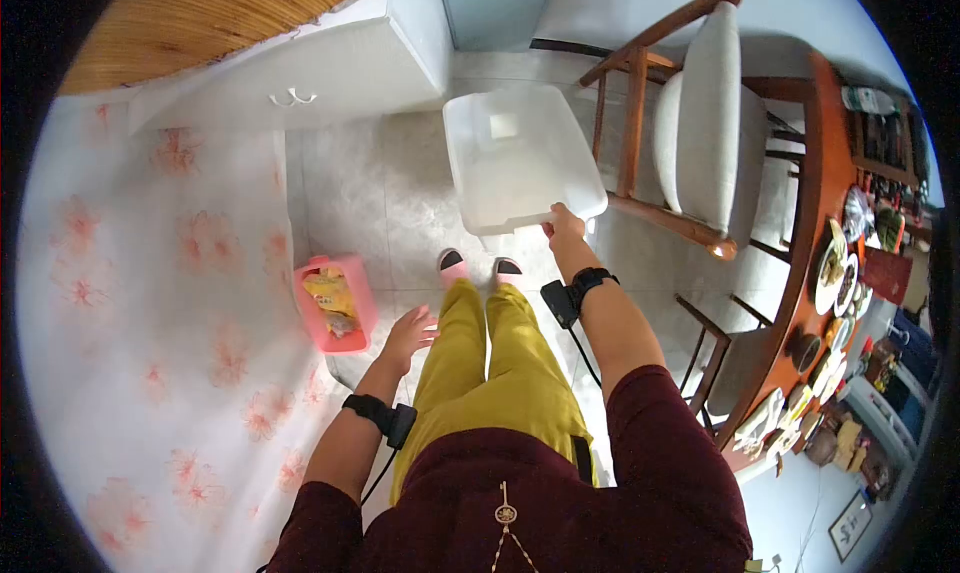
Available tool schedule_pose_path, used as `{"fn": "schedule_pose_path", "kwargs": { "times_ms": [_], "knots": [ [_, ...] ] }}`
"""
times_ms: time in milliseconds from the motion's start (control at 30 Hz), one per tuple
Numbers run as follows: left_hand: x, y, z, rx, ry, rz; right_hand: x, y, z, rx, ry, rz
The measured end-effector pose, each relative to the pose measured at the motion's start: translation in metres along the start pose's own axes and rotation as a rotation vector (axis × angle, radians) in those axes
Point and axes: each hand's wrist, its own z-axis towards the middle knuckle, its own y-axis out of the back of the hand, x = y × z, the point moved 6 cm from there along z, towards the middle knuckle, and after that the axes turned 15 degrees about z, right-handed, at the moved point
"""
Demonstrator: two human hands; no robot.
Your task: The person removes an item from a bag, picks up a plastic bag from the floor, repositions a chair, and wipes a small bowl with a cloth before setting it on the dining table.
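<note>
A large translucent white plastic bin (pixel 470 163) is in front of my feet, and a pale patch shows inside it. My right hand (pixel 564 225) grips the near rim of the bin at its right side, fingers closed over the edge. Beside my left thigh, my left hand (pixel 410 336) hangs with its fingers apart and nothing in it. Nearest to that hand stands a pink plastic basket (pixel 362 293) on the floor. Inside the basket lies a yellow package (pixel 330 295) with something greyish below it.
To the left is a bed or table covered in a white floral sheet (pixel 200 323). A white drawer unit (pixel 350 68) stands beyond it. At right are a wooden chair (pixel 690 143) and a dining table (pixel 800 303) bearing several dishes. Grey tiles (pixel 400 213) form the floor.
</note>
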Motion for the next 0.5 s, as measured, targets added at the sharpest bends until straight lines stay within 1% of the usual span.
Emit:
{"fn": "schedule_pose_path", "kwargs": {
  "times_ms": [33, 100, 133, 233, 267, 300, 367, 433, 500],
  "knots": [
    [0.004, 0.002, 0.005, -0.004, 0.002, -0.013, 0.0, -0.009, 0.006, 0.005, 0.001, -0.013],
    [0.013, 0.007, 0.015, -0.036, 0.011, -0.053, 0.001, -0.029, 0.019, 0.047, 0.033, 0.088],
    [0.018, 0.008, 0.02, -0.037, 0.014, -0.064, 0.0, -0.038, 0.025, 0.049, 0.033, 0.077],
    [0.028, 0.01, 0.036, -0.058, 0.028, -0.098, -0.003, -0.058, 0.048, -0.053, 0.113, 0.112],
    [0.032, 0.011, 0.04, -0.078, 0.037, -0.11, -0.004, -0.065, 0.056, 0.001, 0.114, 0.096],
    [0.033, 0.011, 0.044, -0.099, 0.045, -0.122, -0.007, -0.069, 0.069, 0.001, 0.113, 0.084],
    [0.037, 0.011, 0.053, -0.105, 0.059, -0.143, -0.02, -0.084, 0.1, 0.045, 0.02, 0.171],
    [0.042, 0.01, 0.065, -0.112, 0.072, -0.163, -0.026, -0.098, 0.118, 0.071, 0.049, 0.192],
    [0.048, 0.01, 0.077, -0.114, 0.074, -0.209, -0.035, -0.103, 0.129, -0.056, -0.027, 0.233]
  ]
}}
